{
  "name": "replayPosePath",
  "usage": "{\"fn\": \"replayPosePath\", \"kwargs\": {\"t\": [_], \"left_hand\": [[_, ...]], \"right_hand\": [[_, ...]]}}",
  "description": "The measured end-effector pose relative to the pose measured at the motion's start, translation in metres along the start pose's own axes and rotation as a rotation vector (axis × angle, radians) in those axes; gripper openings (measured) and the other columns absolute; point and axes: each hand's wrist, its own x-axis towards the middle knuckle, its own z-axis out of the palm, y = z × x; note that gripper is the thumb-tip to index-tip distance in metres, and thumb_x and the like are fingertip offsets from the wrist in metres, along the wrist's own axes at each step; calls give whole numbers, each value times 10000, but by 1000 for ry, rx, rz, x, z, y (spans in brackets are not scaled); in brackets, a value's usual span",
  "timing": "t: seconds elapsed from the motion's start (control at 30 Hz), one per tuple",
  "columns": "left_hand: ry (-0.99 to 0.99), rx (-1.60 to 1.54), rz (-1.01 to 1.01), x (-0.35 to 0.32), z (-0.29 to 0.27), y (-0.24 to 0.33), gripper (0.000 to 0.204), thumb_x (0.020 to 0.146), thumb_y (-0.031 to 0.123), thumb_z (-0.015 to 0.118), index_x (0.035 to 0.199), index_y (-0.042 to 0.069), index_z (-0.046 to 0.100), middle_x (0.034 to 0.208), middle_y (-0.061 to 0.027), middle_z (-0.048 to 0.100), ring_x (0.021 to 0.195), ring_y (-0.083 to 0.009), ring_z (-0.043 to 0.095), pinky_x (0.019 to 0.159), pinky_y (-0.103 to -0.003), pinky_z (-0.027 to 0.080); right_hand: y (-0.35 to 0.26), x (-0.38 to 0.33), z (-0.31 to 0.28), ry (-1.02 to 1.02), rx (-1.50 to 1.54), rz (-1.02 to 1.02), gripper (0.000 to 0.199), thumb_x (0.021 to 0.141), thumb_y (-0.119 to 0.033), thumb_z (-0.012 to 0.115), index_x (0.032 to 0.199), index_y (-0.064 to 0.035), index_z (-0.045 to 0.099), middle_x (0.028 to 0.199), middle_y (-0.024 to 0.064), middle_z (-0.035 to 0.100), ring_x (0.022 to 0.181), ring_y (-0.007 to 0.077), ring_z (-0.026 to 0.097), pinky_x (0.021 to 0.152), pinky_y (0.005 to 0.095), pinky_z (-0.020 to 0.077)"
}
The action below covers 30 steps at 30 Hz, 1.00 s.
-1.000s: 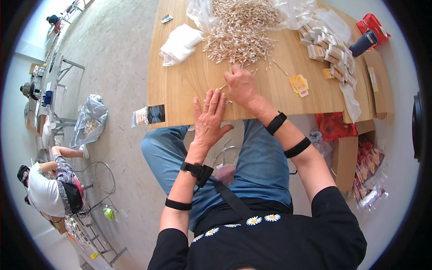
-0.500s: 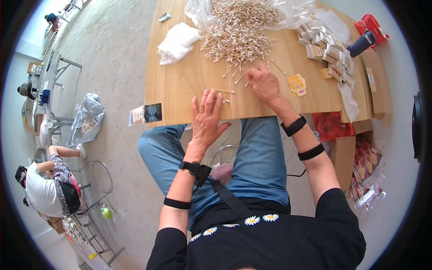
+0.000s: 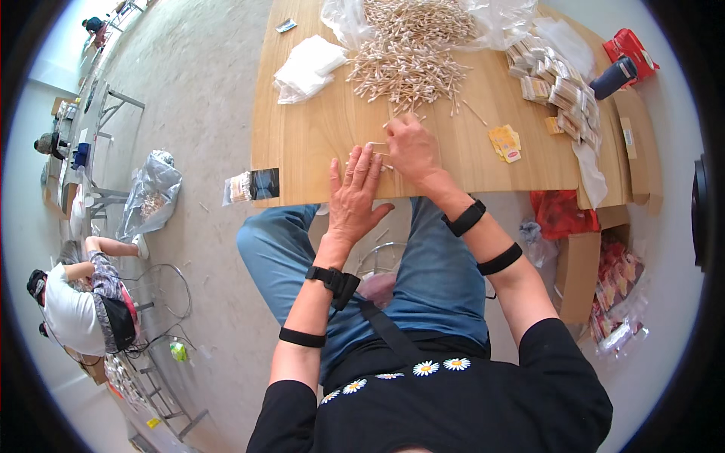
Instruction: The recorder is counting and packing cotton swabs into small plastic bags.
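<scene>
A large heap of cotton swabs (image 3: 411,68) with pale sticks lies on the wooden table (image 3: 310,143), some strays at its near edge. My left hand (image 3: 353,192) rests flat at the table's front edge, fingers stretched out. A few swabs lie by its fingertips, partly covered. Close by on the right, my right hand (image 3: 414,151) is closed in a pinch between the heap and my left hand. A white swab tip shows at its fingers; the rest of that swab is hidden.
Clear bags (image 3: 308,68) lie left of the heap, yellow cards (image 3: 504,143) to the right. Packed swab bundles (image 3: 563,90) and a dark bottle (image 3: 613,77) are farther right. A swab pack (image 3: 240,189) overhangs the left corner. Another person (image 3: 75,313) sits at far left.
My right hand has moved left, from the right of the stray swabs to beside my left hand's fingertips. My left hand stays nearly in place. The view has shifted slightly.
</scene>
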Motion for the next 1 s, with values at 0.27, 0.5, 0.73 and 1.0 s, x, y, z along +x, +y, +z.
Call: {"fn": "replayPosePath", "kwargs": {"t": [0.27, 0.5, 0.73, 1.0], "left_hand": [[20, -5, -10, 0, 2, 1, 1067, 601, 383, 851, 1491, 87, 343, 1548, -105, 325, 1451, -286, 271, 1183, -546, 144], [23, 23, -32, 1, 1, 3, 1065, 594, 381, 852, 1485, 85, 350, 1525, -98, 357, 1434, -274, 303, 1177, -544, 162], [31, 36, -25, 1, 2, 2, 1055, 596, 388, 848, 1480, 85, 359, 1524, -88, 362, 1430, -272, 311, 1174, -541, 169], [29, 43, -39, 1, 3, 3, 1053, 601, 410, 841, 1482, 92, 360, 1535, -82, 351, 1434, -269, 303, 1172, -539, 176]], "right_hand": [[10, -8, 1, -18, 6, -111, 89, 824, -72, 593, 890, -59, 652, 947, 171, 607, 818, 366, 668, 679, 460, 546], [37, 22, -22, 25, -103, -45, 54, 848, -110, 618, 878, -89, 659, 909, 137, 599, 813, 349, 652, 716, 437, 542], [13, 11, 5, -51, 12, -120, 81, 827, -138, 630, 837, -65, 662, 917, 159, 629, 825, 366, 662, 736, 458, 541], [23, 20, -12, -41, 149, 107, 119, 821, -182, 659, 813, -63, 669, 930, 148, 649, 912, 333, 633, 805, 445, 513]]}}
